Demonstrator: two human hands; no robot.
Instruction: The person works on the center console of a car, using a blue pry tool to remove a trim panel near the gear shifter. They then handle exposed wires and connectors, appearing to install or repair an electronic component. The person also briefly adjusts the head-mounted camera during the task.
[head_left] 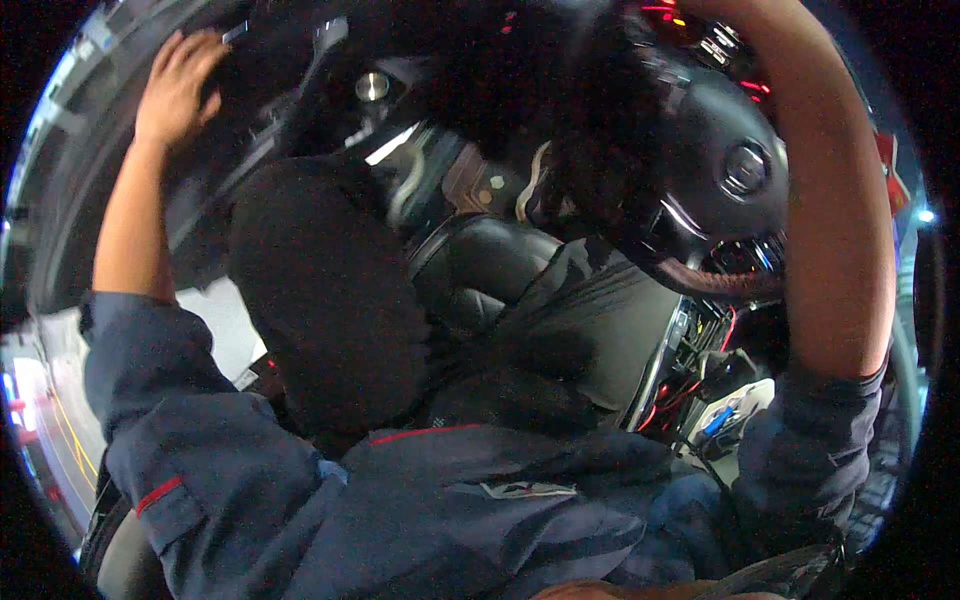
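Note:
My left hand (183,88) is raised at the upper left, its fingers stretched and the thumb apart, with nothing visible in it. It is in front of or against a dark, blurred panel (270,130); whether it touches cannot be told. My right forearm (835,190) rises along the right side, passing in front of the steering wheel (745,170). The right hand lies beyond the upper edge. My legs in dark trousers (320,290) are bent below, beside a black padded seat (490,255).
A round silver-faced knob (372,87) shows near the top. Beside the right leg are red wires (680,390) and a white packet with a blue mark (725,420). Red lights glow near the wheel. Pavement with yellow lines (70,435) shows at the far left.

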